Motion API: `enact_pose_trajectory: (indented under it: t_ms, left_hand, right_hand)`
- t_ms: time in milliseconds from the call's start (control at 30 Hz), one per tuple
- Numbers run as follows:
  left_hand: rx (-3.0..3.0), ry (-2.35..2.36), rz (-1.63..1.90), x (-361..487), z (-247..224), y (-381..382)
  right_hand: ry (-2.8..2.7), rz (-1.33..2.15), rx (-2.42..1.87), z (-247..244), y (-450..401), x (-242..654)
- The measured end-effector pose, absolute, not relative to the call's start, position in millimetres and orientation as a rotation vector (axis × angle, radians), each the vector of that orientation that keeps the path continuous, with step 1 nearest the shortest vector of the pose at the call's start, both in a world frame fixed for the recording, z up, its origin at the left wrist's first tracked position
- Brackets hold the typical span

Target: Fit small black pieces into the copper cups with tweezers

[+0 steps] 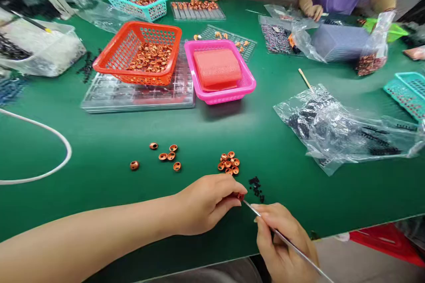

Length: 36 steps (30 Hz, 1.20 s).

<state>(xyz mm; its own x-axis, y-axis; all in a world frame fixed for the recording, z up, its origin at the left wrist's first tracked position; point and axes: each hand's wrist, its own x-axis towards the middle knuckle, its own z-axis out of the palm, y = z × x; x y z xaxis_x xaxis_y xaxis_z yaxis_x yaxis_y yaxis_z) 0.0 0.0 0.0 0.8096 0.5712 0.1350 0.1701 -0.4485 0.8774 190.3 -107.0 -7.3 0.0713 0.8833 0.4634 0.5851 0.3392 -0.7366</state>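
Copper-coloured hollow bead point(241, 196) sits near the table's front edge, pinched between the thumb and fingertips of the left hand point(206, 205), its body mostly hidden by them. That fingertip hold seems meant to steady it while leaving one side exposed to the tool. The right hand point(287, 234) grips a slender metal tool point(292, 246) like a pen, probably for fine control, its tip at the bead; whether they touch I cannot tell. Tiny black pieces point(255, 185) lie just beyond the tool, and a cluster of matching beads point(228, 163) just past the left fingers, both apparently kept within short reach. More beads fill the orange basket point(114, 51) farther back, on stacked clear trays point(139, 105).
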Motion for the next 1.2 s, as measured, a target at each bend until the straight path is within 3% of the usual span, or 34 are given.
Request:
enact_pose_trajectory:
  t_ms: [1200]
  left_hand:
    - [2.093,0.619,0.478,4.1,5.2,-5.3]
  right_hand:
    - [-1.638,0.436,-1.339,-12.8,-113.2,191.9]
